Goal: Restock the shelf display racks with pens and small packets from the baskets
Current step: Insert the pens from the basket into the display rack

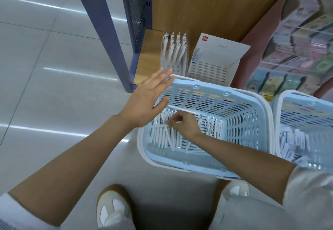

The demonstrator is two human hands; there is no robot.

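The first basket (212,87), light blue with a white rim, is set on the floor (45,67) at the centre of the view. White pens (162,137) are laid side by side on its bottom, with a larger group at the 9 o'clock side and a smaller group (214,128) at the 3 o'clock side.

The right hand (185,125) is lowered into this basket. Its fingers are curled and a single pen (158,126), lying crosswise over the larger group, is pinched at the fingertips.

The left hand (146,100) is held flat, with fingers straight and spread, over the 10 o'clock corner of the first basket. Whether the rim is touched cannot be told.

At 3 o'clock of the first basket, touching it, a second basket (288,114) of the same type is placed; small white packets (295,143) are contained in it.

At 12 o'clock, on the wooden shelf (149,55), a clear pen rack (173,67) is stocked with upright white pens. Just beside it, at its 3 o'clock, a white gridded rack (210,72) with a card back is located. A blue shelf post (106,31) is seen at 11 o'clock. Two shoes (111,210) are visible at 6 o'clock.
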